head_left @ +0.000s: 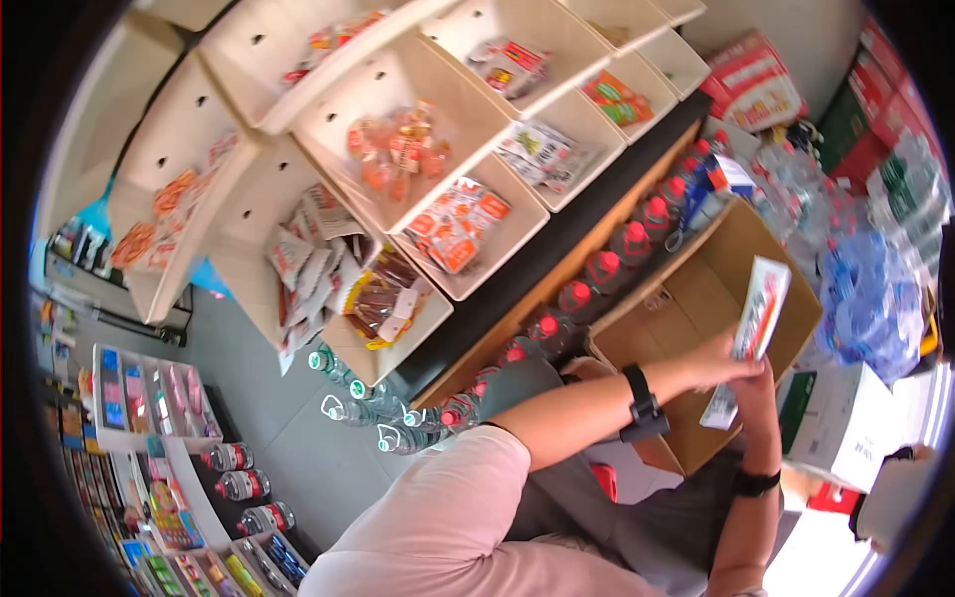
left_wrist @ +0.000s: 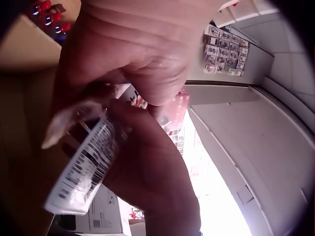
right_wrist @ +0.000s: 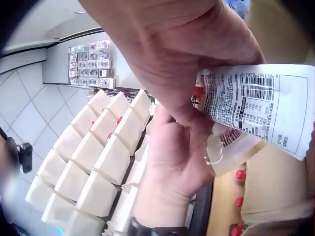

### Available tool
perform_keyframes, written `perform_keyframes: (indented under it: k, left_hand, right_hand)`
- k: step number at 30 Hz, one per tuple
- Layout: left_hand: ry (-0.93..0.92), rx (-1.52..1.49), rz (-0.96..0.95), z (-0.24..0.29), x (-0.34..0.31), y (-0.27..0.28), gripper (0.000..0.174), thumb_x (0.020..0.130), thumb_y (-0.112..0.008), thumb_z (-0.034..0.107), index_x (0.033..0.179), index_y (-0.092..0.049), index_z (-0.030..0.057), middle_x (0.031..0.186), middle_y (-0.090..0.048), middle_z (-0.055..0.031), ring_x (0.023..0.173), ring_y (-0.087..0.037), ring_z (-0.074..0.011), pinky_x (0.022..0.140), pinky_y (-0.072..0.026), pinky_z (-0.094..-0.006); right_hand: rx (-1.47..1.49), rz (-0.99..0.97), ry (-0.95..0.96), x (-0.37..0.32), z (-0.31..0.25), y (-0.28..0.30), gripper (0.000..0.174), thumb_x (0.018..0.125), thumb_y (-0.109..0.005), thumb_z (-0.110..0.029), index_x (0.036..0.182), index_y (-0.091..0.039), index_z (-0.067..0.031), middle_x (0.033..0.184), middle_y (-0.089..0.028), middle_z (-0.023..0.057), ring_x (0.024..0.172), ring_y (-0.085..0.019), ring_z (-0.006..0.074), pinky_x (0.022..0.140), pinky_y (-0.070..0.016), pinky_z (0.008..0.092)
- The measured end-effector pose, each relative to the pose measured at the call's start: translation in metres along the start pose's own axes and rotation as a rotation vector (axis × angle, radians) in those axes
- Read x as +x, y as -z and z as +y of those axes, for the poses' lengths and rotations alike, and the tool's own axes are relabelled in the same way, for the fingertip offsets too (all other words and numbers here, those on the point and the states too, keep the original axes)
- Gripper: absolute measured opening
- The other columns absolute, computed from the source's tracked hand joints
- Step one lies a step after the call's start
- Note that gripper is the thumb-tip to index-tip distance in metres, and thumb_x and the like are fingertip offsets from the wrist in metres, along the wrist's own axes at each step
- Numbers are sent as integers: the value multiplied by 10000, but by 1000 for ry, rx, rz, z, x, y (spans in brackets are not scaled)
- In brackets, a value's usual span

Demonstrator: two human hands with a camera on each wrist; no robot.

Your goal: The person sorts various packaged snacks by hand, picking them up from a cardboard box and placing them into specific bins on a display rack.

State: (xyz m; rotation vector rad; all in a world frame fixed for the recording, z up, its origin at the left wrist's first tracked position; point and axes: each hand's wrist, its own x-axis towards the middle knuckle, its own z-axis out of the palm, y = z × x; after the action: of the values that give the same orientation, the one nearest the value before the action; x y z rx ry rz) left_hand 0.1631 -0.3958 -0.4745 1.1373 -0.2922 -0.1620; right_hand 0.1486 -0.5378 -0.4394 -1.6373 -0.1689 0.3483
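Both hands meet above an open cardboard box in the head view. My left hand (head_left: 718,366) grips a white packet with red print (head_left: 761,308) near its lower end. My right hand (head_left: 758,403) is right beside it; a white end (head_left: 718,408) shows below the fingers. In the right wrist view my right hand (right_wrist: 182,54) holds a barcoded white packet (right_wrist: 251,101), with a translucent wrapper (right_wrist: 231,147) behind it and my left hand (right_wrist: 172,157) below. The left wrist view shows the barcoded side (left_wrist: 88,167) between the hands. Whether these are separate packets, I cannot tell.
The cardboard box (head_left: 686,289) lies under the hands. Along the black shelf edge (head_left: 587,189) stand red-capped bottles (head_left: 602,267). Cream bins (head_left: 477,249) hold packaged snacks. Wrapped bottles (head_left: 870,298) and a white carton (head_left: 841,423) are at the right.
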Motion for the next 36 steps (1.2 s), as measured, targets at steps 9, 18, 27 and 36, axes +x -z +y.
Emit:
perform_keyframes:
  k: [9,18,27,36]
  left_hand:
    - [304,-254,180,26,7,22,398,1048,-580,287,1379,-519,74,1106,-623,-32,957,-613,-127,862,-525,-323]
    - [228,-674,32,77,-36,31,578,1069,-492,427,1593,-320,257,1197,-609,-40,1144,-609,-190,1013,-492,-384]
    - [358,-330,392,152,-124,2,563,1068,-470,473,1569,-358,243,1422,-550,0,1292,-528,-201,1129,-381,-464]
    - [132,-137,511,283,-244,11,416,1059,-510,402,1299,-568,68,1345,-633,-159,1224,-626,-294,1060,-484,-479]
  right_hand:
    - [147,-178,-52,6,-41,-14,461,1000,-593,-66,1437,-459,-8,1229,-626,54,1114,-596,124,968,-478,288]
    - [538,-433,-264,20,-41,1,428,1078,-476,-226,1406,-500,47,1186,-696,133,994,-718,223,894,-589,352]
    - [555,-536,-173,7,-56,-43,304,1031,-596,-212,1171,-671,47,994,-736,109,836,-713,165,743,-583,297]
    - [724,-309,-65,-1,-64,-29,208,999,-602,-74,1168,-632,43,937,-710,114,827,-709,210,737,-594,335]
